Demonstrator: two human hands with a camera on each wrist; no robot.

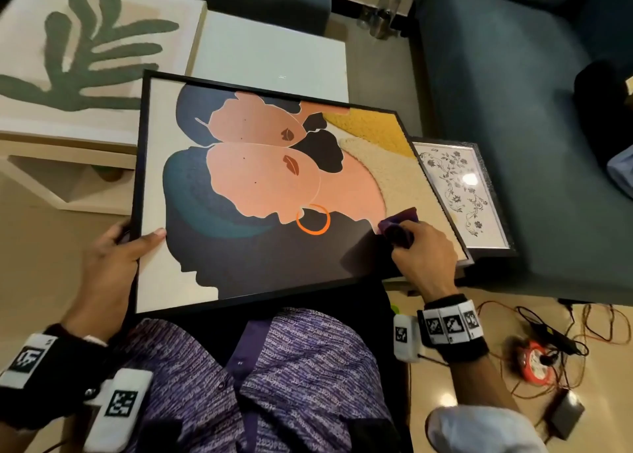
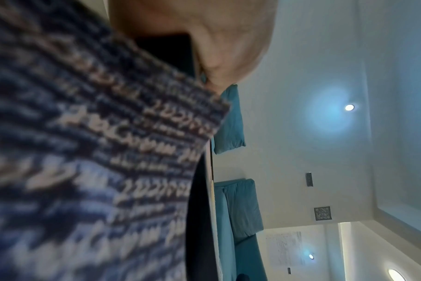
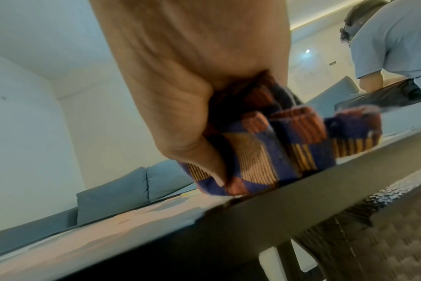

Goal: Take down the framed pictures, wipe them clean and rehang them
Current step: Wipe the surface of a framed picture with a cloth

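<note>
Closest to me is my own lap in the purple patterned shirt (image 1: 274,367), with the big black-framed portrait picture (image 1: 267,185) propped across it, lower edge against my body, far edge tipped toward the white low table (image 1: 270,55).

My left hand (image 1: 113,254) grips the frame's left rail, thumb laid on the picture face and fingers curled under the edge. My right hand (image 1: 423,254) is closed around a bunched purple-and-orange checked cloth (image 1: 399,224), pressing it on the face near the right rail; the right wrist view shows the wad squeezed in the palm and touching the surface.

I judge the picture broad, stiff and fairly light, but awkward: it overhangs my knees on both sides, so a hold on one rail lets it swing. The face looks smooth and probably slippery, so I'd take it by the rails, one hand on each opposite side, never by the middle. I cannot tell whether it is glazed; I'd treat it as fragile and keep wiping pressure modest.

Just beside it on the right, a smaller floral framed picture (image 1: 462,192) lies flat on the blue sofa (image 1: 513,93), its near corner tucked under the big frame. It reflects a lamp, so likely glass. A leaf-print picture (image 1: 82,51) lies on the table to the left.

As for containers, some bottles (image 1: 383,10) stand on the floor by the sofa, too blurred to tell what they hold.
</note>
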